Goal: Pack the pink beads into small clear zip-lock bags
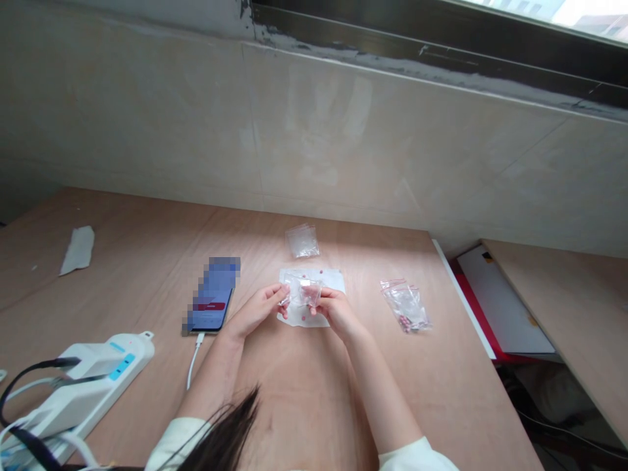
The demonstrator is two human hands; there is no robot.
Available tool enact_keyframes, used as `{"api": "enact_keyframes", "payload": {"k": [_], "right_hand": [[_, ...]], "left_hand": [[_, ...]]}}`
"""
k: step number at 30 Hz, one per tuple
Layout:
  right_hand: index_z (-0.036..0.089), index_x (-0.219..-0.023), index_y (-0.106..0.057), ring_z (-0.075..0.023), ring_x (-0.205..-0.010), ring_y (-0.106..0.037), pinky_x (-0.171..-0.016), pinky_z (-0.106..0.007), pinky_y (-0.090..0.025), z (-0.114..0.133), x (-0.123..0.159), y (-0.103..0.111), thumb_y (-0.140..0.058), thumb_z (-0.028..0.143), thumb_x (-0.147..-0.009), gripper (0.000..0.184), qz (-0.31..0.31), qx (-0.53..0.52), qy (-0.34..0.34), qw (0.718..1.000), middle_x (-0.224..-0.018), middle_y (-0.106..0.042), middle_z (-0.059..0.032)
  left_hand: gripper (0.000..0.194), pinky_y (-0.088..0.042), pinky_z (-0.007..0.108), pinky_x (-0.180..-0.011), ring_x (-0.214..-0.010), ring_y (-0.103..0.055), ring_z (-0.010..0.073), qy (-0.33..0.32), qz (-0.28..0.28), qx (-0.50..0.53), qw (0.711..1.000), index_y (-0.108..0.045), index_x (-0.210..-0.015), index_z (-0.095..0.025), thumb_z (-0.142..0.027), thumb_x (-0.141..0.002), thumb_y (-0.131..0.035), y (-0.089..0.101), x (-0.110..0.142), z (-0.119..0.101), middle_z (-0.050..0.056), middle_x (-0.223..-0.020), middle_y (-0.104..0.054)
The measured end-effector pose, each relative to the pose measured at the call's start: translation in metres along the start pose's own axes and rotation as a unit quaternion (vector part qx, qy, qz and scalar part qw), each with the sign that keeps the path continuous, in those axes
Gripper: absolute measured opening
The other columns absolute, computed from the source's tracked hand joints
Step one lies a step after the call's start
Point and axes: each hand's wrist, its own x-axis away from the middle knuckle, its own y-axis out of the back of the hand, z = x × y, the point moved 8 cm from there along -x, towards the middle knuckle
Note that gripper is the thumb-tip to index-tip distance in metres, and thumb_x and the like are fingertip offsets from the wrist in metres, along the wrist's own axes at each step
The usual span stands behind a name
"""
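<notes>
My left hand (260, 309) and my right hand (334, 311) meet low over a white paper sheet (332, 280), and their fingertips pinch a small transparent zip bag (305, 292) from both sides. Something pink lies inside that bag, with a small pale square near its top edge. A few tiny pink beads (303, 318) are scattered on the sheet. Beyond the sheet lies a flat transparent bag (303, 241). To the right, another zip bag (405, 305) holds pink beads and has a red-marked top.
A smartphone (212, 302) with a white cable (194, 360) lies left of my hands. Further left are a white power strip (83, 386) with dark and white cords and a folded white sheet (77, 250). The plywood table (314, 392) ends at a tiled wall and a right edge.
</notes>
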Motion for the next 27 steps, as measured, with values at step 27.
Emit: {"api": "enact_keyframes", "payload": {"k": [27], "right_hand": [[0.014, -0.063, -0.062, -0.0047, -0.042, -0.034, -0.038, -0.019, -0.023, 0.006, -0.004, -0.017, -0.062, 0.041, -0.060, 0.027, 0.085, 0.141, 0.012, 0.986, -0.051, -0.046, 0.0030]], "left_hand": [[0.026, -0.038, 0.019, -0.047, -0.047, -0.048, 0.0064, 0.021, 0.040, -0.106, 0.993, -0.051, -0.065, -0.013, -0.037, -0.075, -0.047, -0.008, 0.001, -0.006, -0.003, -0.061, -0.049]]}}
